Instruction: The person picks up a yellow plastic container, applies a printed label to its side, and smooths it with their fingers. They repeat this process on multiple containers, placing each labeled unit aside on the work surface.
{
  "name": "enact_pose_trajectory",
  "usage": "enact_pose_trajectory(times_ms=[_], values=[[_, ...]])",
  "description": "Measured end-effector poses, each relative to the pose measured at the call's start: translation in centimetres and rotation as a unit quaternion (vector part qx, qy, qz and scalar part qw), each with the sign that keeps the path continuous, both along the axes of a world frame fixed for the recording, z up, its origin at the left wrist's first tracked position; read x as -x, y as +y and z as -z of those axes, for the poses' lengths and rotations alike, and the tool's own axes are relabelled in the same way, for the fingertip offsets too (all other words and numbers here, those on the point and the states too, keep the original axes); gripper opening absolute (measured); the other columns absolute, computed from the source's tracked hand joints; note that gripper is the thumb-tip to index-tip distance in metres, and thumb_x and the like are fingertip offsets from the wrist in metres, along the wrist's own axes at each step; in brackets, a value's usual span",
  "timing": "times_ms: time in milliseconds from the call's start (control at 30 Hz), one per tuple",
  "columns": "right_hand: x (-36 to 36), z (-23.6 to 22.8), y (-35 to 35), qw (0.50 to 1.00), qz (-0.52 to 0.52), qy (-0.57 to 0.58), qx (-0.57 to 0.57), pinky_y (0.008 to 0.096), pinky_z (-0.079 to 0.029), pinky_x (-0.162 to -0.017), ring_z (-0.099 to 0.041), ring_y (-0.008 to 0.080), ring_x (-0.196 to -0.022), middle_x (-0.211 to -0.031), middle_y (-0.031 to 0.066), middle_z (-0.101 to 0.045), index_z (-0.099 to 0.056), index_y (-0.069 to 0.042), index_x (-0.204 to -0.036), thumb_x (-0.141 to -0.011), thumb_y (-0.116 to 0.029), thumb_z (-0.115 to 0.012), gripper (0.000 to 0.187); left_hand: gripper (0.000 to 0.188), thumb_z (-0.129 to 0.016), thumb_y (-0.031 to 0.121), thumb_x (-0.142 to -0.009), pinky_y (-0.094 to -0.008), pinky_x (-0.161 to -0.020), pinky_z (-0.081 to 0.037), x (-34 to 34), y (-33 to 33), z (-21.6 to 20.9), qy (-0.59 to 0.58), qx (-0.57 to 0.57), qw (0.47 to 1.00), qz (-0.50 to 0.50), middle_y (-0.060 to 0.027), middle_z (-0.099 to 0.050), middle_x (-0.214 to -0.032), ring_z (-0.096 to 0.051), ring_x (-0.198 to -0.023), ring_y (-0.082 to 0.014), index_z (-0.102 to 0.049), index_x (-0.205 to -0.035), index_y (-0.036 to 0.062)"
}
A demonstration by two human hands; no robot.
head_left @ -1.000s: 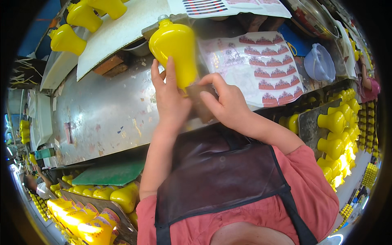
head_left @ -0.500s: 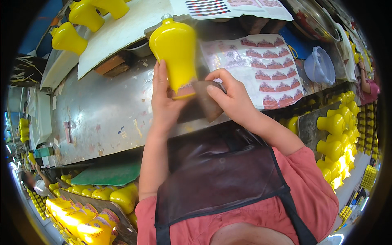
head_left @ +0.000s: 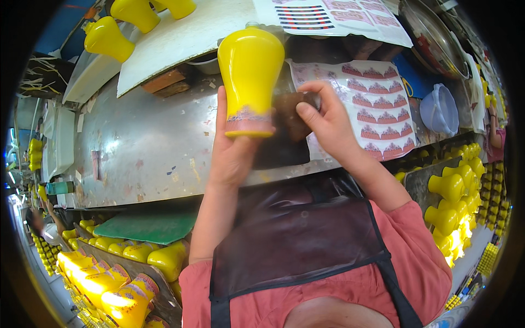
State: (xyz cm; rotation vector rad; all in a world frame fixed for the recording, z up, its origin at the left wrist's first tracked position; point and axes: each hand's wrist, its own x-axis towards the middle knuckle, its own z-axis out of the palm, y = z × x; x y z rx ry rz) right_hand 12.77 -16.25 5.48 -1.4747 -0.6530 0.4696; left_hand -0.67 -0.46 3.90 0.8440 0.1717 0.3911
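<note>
A glossy yellow bottle (head_left: pixel 249 71) with wide shoulders lies in my left hand (head_left: pixel 234 156), its clear neck pointing away. My left fingers wrap round it from below and its left side. Near its base runs a pink and purple patterned decal band (head_left: pixel 249 120). Just to the right, my right hand (head_left: pixel 328 117) pinches a flat brown piece (head_left: pixel 290 112), perhaps a rubber scraper; it is blurred by motion. Whether this piece touches the bottle, I cannot tell. Beside my right hand lies a sheet of pink crown-shaped decals (head_left: pixel 377 101).
The metal table (head_left: pixel 136 147) has scraps stuck to it. A white board (head_left: pixel 180 41) holds several yellow bottles (head_left: pixel 135 15) at the far left. A pale blue bucket (head_left: pixel 439 112) stands right. Decorated bottles (head_left: pixel 123 300) fill a lower-left rack, beside a green board (head_left: pixel 145 227).
The bottle has turned more upright in view and its decal band shows more fully. My right hand and the brown piece have moved a little away from the base.
</note>
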Motion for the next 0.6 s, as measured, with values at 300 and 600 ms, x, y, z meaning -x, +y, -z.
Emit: enact_pose_trajectory(times_ms=[300, 600], values=[[-2.6, -5.7, 2.7, 0.943, -0.012, -0.32, 0.086, 0.0269, -0.053, -0.073, -0.068, 0.0153, -0.083, -0.095, 0.0066, -0.068, -0.063, -0.003, -0.114, -0.088, -0.002, -0.072, 0.028, 0.109, -0.085, 0.035, -0.085, -0.0483, -0.103, -0.054, -0.2, -0.3, -1.0, -0.002, 0.031, 1.0, 0.0, -0.0116, -0.039, -0.157, -0.053, -0.135, -0.0341, -0.011, -0.166, 0.0264], [-3.7, -8.6, 4.7, 0.898, -0.135, -0.414, 0.057, 0.0396, -0.055, -0.071, -0.07, 0.0355, -0.081, -0.088, 0.0161, -0.071, -0.071, -0.006, -0.105, -0.085, -0.012, -0.073, 0.02, 0.107, -0.081, 0.031, -0.089, -0.0497, -0.107, -0.051, -0.1, -0.4, -0.3, 0.005, -0.02, 1.0, 0.008, -0.0075, -0.039, -0.157, -0.052, -0.136, -0.0309, -0.007, -0.166, 0.0246]])
